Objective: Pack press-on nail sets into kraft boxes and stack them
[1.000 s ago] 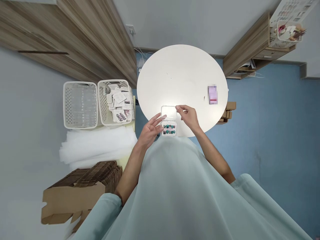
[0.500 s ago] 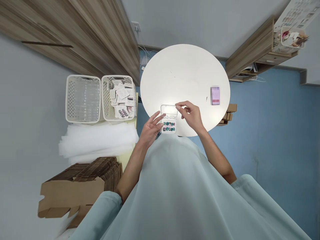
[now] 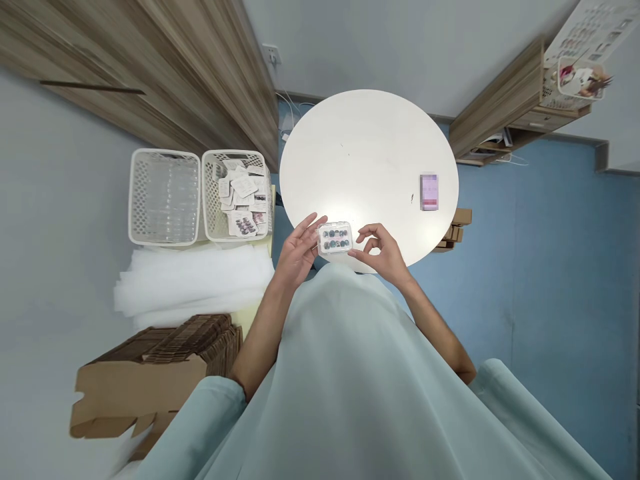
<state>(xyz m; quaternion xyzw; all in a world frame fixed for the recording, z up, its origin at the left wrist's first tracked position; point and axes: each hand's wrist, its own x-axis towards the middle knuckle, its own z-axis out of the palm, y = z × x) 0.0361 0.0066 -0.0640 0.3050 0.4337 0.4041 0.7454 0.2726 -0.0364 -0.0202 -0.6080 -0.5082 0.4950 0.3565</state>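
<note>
A small clear plastic case (image 3: 335,238) is closed at the near edge of the round white table. Through its lid show two rows of small, shiny dark and teal pieces that look like press-on nails. My left hand (image 3: 299,252) grips the case's left side, thumb and fingers at that edge. On the other side, my right hand (image 3: 384,255) is curved with thumb and fingertips apart. Its thumb tip is at the lower right corner of the case, while the index finger stands off the edge.
On the round table (image 3: 370,147) lies a purple box (image 3: 429,192), blurred. To my left stand a basket of clear plastic cases (image 3: 136,200), a basket of printed cards (image 3: 206,200), white foam sheets (image 3: 195,280) and folded cardboard boxes (image 3: 140,390). Wooden cabinets (image 3: 505,100) flank the table.
The case's lid, raised half a second ago, has come down over the pieces. My right hand has moved from the lid's top edge down to the case's right side.
</note>
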